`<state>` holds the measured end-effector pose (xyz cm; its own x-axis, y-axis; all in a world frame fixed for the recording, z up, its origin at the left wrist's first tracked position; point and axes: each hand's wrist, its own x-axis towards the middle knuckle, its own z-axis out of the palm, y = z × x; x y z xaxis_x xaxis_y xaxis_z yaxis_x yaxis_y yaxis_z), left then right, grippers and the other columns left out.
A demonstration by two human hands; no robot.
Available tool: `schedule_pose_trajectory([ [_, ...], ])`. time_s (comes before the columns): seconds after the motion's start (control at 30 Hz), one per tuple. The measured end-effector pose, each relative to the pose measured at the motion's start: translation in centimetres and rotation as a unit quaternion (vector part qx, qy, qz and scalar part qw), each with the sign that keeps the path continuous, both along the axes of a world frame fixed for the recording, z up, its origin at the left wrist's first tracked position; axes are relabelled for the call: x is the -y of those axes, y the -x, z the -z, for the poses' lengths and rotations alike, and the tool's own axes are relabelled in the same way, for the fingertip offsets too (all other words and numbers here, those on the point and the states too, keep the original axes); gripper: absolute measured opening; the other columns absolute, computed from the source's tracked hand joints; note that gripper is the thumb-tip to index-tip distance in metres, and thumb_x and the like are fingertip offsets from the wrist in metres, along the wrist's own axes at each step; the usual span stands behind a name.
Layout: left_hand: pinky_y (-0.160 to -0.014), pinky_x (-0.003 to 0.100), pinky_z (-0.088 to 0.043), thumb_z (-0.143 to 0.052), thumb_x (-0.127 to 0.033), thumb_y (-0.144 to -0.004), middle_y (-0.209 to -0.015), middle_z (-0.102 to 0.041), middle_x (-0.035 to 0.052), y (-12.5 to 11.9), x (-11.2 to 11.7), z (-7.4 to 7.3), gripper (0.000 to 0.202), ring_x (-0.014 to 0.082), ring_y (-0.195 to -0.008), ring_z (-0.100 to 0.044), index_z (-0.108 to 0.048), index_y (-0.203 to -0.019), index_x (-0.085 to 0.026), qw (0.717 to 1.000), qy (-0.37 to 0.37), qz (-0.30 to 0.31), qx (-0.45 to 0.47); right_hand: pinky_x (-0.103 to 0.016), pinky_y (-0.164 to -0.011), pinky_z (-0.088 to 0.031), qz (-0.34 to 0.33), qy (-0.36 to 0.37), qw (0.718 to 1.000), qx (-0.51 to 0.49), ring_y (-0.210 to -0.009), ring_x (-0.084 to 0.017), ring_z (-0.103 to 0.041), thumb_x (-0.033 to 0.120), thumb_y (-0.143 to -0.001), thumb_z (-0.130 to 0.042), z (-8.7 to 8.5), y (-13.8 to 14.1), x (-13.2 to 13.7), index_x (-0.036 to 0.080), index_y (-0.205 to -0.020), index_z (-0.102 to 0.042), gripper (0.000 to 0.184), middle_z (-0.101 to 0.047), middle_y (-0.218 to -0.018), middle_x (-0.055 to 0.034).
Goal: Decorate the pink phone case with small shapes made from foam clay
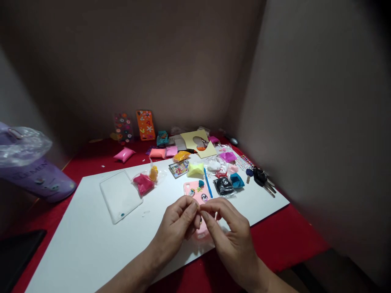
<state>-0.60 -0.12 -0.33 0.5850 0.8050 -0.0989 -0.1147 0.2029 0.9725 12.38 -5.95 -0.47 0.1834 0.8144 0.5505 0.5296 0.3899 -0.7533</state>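
My left hand [180, 219] and my right hand [229, 232] meet fingertip to fingertip above a pink phone case [201, 234]. Both are closed in a pinch. Whatever sits between the fingers is too small to make out. Small decorations, among them a teal lump [201, 183] and a black-and-white round piece [204, 197], are on the upper part of the case. My fingers hide its middle. A blue modelling tool [208, 183] lies along the case's right side.
A clear plastic lid [120, 197] lies left on the white board [76, 232]. Clay packets, pink [143, 184], yellow [195, 169] and black [224, 186], lie behind my hands. Keys [264, 179] are at right, a purple bag [39, 175] at left. A decorated orange case [146, 125] leans at the back.
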Motion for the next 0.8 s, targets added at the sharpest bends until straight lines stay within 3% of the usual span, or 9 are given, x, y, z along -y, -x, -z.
schedule_pose_trajectory([
  [0.13,-0.042,0.018,-0.023,-0.056,-0.043,-0.084,-0.054,-0.048,-0.0044,0.0,-0.1,0.2,0.03,0.0048,-0.042,-0.033,-0.05,-0.073,-0.016,1.0,0.014,0.01,0.007,-0.033,-0.072,-0.049,0.018,-0.049,0.997,0.061,-0.085,-0.019,-0.058,0.008,-0.084,-0.052,0.2,0.1,-0.1,0.02,-0.096,-0.062,0.02,-0.063,-0.089,-0.0066],
  [0.37,-0.041,0.018,-0.021,-0.056,-0.042,-0.084,-0.052,-0.049,-0.004,0.1,-0.1,0.0,0.032,0.0039,-0.039,-0.032,-0.049,-0.068,-0.015,1.0,0.02,0.007,-0.016,-0.032,-0.07,-0.05,0.016,-0.079,0.992,0.092,-0.083,-0.018,-0.058,0.005,-0.085,-0.051,0.4,-0.2,-0.2,0.02,-0.097,-0.062,0.022,-0.063,-0.089,-0.0071],
  [0.6,-0.041,0.018,-0.023,-0.056,-0.039,-0.085,-0.05,-0.049,-0.0032,0.4,0.0,-0.2,0.035,0.0044,-0.04,-0.033,-0.05,-0.062,-0.014,0.999,-0.022,-0.001,-0.029,-0.033,-0.069,-0.049,0.022,-0.149,0.959,0.241,-0.081,-0.019,-0.058,0.005,-0.081,-0.056,0.7,-0.9,-0.6,0.016,-0.093,-0.064,0.019,-0.068,-0.086,-0.0085],
  [0.8,-0.041,0.018,-0.026,-0.055,-0.037,-0.086,-0.05,-0.05,-0.0039,0.5,-0.2,-0.1,0.03,0.0042,-0.041,-0.036,-0.055,-0.067,-0.013,0.997,-0.054,-0.034,-0.038,-0.034,-0.073,-0.048,0.001,-0.092,0.985,0.144,-0.084,-0.018,-0.059,0.008,-0.082,-0.054,0.5,-1.5,-0.3,0.018,-0.09,-0.06,0.014,-0.064,-0.087,-0.0055],
])
